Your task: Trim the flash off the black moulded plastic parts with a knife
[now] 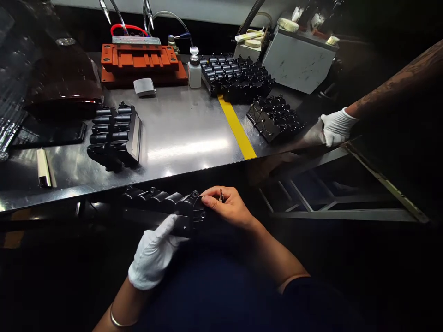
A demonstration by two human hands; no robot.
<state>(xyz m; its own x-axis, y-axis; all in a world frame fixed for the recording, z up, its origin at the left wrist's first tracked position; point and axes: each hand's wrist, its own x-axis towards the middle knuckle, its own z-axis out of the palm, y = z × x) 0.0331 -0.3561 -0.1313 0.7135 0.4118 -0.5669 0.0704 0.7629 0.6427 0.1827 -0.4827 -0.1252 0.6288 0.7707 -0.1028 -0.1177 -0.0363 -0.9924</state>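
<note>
My left hand (154, 258), in a white glove, grips a black ribbed plastic housing (176, 223) below the bench's front edge, thumb along its flat side. The housing lies roughly level, with a row of rounded ribs and small screw lugs on top. At its right end is my right hand (230, 206), bare, with thumb and forefinger pinched together against the end lugs. A small metallic piece (221, 195) sticks up between the fingers of that hand; the rest of it is hidden, so its kind cannot be told.
On the metal bench (173, 124) stand another black housing (116, 136), an orange fixture (141, 62), a white pump bottle (194, 69) and several stacked housings (238, 76). Yellow tape (237, 127) crosses it. A co-worker's gloved hand (335, 127) is at the right, near one housing (275, 117).
</note>
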